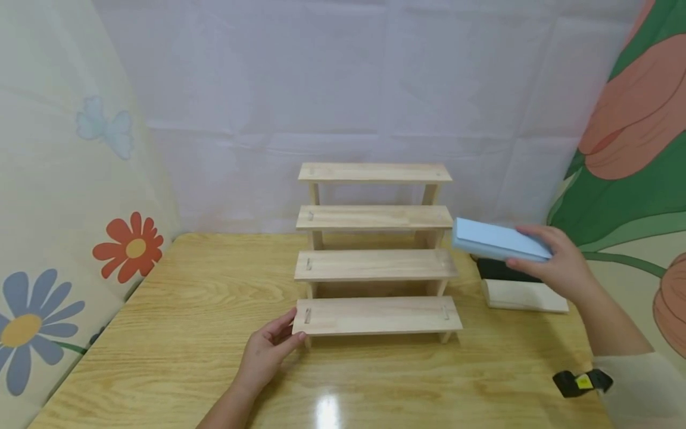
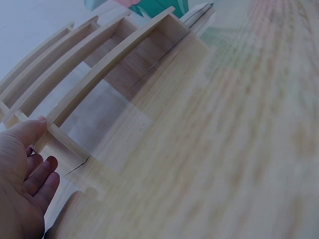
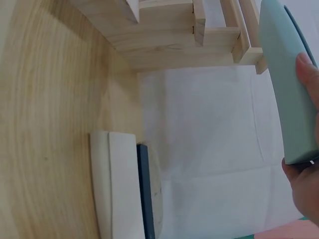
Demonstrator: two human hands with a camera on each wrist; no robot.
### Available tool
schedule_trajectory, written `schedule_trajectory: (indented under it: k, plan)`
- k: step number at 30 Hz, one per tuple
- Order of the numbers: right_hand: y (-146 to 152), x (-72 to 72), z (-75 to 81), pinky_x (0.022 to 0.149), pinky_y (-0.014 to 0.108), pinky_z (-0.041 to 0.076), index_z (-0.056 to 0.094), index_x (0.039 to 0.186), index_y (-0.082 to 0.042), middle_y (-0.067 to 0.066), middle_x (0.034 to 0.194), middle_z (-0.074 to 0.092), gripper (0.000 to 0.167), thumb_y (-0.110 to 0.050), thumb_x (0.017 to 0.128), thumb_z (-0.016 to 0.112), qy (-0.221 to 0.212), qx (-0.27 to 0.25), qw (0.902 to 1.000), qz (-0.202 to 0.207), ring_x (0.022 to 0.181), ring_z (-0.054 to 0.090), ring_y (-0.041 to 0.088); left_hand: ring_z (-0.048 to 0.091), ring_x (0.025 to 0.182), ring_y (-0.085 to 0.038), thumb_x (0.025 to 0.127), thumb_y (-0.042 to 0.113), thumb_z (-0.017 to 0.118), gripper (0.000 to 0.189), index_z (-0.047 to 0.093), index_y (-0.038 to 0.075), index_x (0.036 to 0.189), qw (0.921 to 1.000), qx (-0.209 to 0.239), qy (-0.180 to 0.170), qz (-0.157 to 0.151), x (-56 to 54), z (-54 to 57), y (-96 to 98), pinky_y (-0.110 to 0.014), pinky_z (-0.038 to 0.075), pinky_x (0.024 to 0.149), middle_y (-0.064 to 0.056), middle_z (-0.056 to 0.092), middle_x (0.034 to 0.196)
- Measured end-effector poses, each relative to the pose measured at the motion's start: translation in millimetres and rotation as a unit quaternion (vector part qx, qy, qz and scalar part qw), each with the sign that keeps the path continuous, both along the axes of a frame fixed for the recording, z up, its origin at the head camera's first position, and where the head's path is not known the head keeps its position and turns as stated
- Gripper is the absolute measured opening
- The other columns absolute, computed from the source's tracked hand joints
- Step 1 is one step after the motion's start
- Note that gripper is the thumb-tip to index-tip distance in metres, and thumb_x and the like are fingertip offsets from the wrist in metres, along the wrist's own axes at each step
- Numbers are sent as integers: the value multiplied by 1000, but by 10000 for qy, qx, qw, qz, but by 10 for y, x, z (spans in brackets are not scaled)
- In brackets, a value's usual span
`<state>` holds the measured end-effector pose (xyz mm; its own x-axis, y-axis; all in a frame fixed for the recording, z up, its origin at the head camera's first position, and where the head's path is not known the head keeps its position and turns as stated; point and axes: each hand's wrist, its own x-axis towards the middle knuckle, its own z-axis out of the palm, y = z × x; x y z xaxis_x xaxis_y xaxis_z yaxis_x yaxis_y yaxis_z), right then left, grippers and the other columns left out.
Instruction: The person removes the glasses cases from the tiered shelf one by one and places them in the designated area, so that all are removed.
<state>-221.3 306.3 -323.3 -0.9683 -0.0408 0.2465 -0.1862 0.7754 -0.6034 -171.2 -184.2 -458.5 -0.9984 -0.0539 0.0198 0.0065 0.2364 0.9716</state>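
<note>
A four-step wooden display stand (image 1: 377, 314) stands on the table. My left hand (image 1: 266, 353) holds the left end of its lowest step, with the thumb at the front corner; in the left wrist view that thumb (image 2: 31, 132) lies against the board's end and the other fingers curl below it. My right hand (image 1: 560, 262) grips a light blue glasses case (image 1: 498, 238) by its right end, thumb on one side and fingers on the other. The case is raised beside the stand's right side, level with the middle steps. In the right wrist view, the case (image 3: 289, 89) tilts alongside the stand.
Right of the stand, a white case (image 1: 525, 296) with a flap lies on the table (image 1: 214, 310), with a black case (image 1: 501, 269) behind it. A white cloth (image 1: 268, 77) hangs at the back, and flowered cloths hang at both sides.
</note>
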Motion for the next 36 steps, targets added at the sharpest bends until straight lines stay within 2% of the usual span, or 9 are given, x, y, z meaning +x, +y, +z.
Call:
schedule_trajectory:
  k: [3,6,10,15,19,24,32,36]
  plan:
    - [53,39,-65,84,51,38,42,147,-4,31,146,35,74,-31,87,76,-55,-5,10000,-71,120,38,45,65,111,-21,85,12,76,55,55,-2,135,10000,12,0,0,4,9,5,-11,51,83,-18,59,135]
    - [97,79,-118,83,48,38,42,147,-3,31,146,35,75,-32,87,75,-118,-35,9998,-153,120,38,46,66,110,-19,85,12,76,55,55,-1,135,10000,23,-17,5,7,16,7,-11,51,83,-19,59,136]
    - [147,130,-175,81,42,36,41,147,-3,31,145,35,75,-32,87,75,-132,-38,9997,-223,119,38,45,65,104,-8,86,11,75,55,55,-2,135,10000,25,-25,-7,9,18,4,-11,50,84,-19,59,136]
    - [198,187,-229,82,47,37,41,147,-2,33,145,34,77,-35,87,75,-156,43,9994,-303,119,38,47,62,98,4,86,11,75,55,54,-3,135,10000,56,-7,-51,8,14,-1,-11,51,84,-20,58,136]
    - [239,221,-285,81,49,37,42,146,-2,33,143,36,76,-35,86,75,-106,149,9993,-328,118,39,46,61,98,4,86,12,75,56,54,-2,136,10000,60,-8,-58,-1,12,-1,-11,50,84,-19,58,137]
    - [291,268,-361,78,39,35,44,144,-1,32,139,40,74,-33,85,76,-23,102,9993,-354,114,40,42,62,98,4,86,12,75,56,54,-2,136,10000,37,1,-61,-2,14,-2,-11,50,84,-19,58,136]
    - [374,353,-491,77,35,34,46,142,2,30,132,44,72,-29,85,77,119,190,9989,-405,108,41,37,62,96,6,86,11,75,56,54,-2,136,10000,50,36,-48,4,10,-2,-11,51,84,-20,59,135]
    - [416,393,-567,79,36,34,46,142,2,31,136,42,72,-30,85,77,25,166,9988,-463,112,41,41,61,96,6,86,11,75,56,54,-2,136,9999,49,71,-55,9,9,-1,-11,51,84,-20,59,135]
